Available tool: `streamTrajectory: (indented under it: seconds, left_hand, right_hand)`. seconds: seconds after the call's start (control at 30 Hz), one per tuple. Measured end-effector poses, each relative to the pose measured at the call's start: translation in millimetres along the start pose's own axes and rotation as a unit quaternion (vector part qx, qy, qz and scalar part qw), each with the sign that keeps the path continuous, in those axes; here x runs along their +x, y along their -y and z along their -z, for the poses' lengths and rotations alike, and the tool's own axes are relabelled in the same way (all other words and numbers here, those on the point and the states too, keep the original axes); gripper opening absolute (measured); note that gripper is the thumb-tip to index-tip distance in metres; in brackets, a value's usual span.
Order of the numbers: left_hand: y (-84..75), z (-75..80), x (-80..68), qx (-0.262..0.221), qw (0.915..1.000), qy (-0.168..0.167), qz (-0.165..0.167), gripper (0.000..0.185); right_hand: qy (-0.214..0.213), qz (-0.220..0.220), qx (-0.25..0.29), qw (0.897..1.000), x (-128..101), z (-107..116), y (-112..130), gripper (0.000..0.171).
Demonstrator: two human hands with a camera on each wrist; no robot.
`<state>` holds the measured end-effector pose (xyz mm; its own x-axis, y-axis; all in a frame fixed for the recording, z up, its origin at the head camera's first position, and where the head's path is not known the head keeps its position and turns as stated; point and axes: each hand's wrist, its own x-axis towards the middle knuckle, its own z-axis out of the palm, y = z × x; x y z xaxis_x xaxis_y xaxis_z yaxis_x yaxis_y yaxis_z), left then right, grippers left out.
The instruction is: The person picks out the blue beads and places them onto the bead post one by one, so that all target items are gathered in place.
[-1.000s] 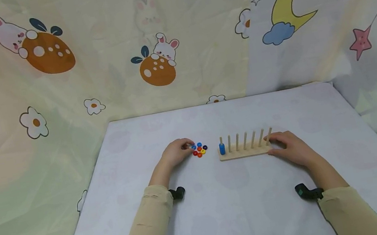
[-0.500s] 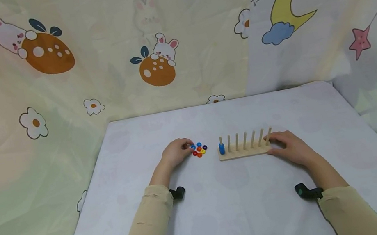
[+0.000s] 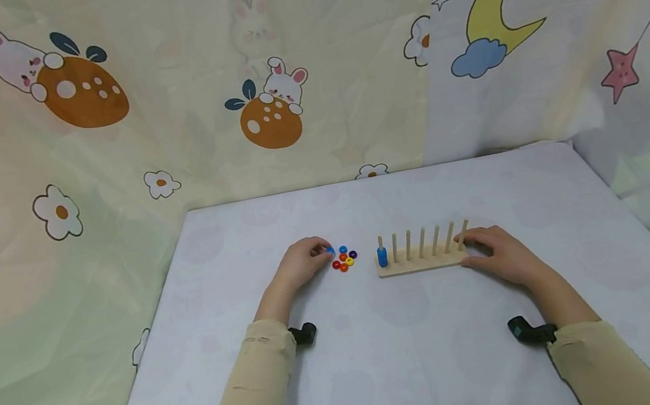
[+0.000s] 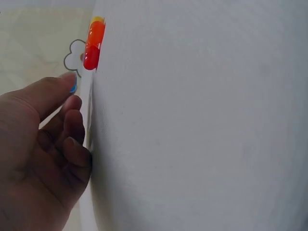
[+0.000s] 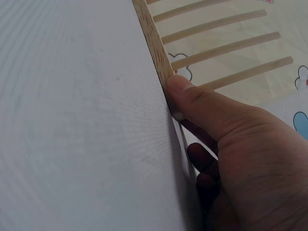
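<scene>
My left hand point(image 3: 325, 250) pinches a small blue ring point(image 3: 329, 250) at the left edge of a cluster of coloured rings point(image 3: 344, 259) on the table. In the left wrist view the blue ring point(image 4: 73, 88) shows just behind the thumb tip of my left hand point(image 4: 72, 98), with red and orange rings point(image 4: 93, 45) beyond. My right hand point(image 3: 468, 249) grips the right end of a wooden peg board point(image 3: 422, 262), thumb point(image 5: 179, 91) on its front edge. Blue rings point(image 3: 382, 257) sit on the leftmost peg; the other pegs point(image 3: 422, 242) are bare.
The white table point(image 3: 401, 347) stands against a cartoon-print curtain point(image 3: 93, 126) that hangs behind and on both sides. The table's back edge point(image 3: 379, 176) is well beyond the board. Black wrist cameras point(image 3: 530, 330) sit on both forearms.
The blue ring at the cluster's left edge has shifted slightly left into my left fingertips. The right hand and the peg board have stayed put.
</scene>
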<state>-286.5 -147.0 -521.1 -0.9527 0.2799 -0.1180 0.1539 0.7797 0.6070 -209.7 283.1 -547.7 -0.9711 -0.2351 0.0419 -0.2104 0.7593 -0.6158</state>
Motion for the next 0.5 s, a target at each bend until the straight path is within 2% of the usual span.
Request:
streamTrajectory:
  seconds: [0.33,0.5]
  left_hand:
    - [-11.4,11.6,-3.2,-0.015,0.9997,-0.018,-0.012,0.022]
    - [-21.2,19.9,-3.3,-0.017,0.9990,-0.014,-0.039,0.023]
  right_hand:
    - [0.000,0.004,0.001,1.000,0,0,-1,0.050]
    - [0.001,0.002,0.003,1.000,0,1,0,0.050]
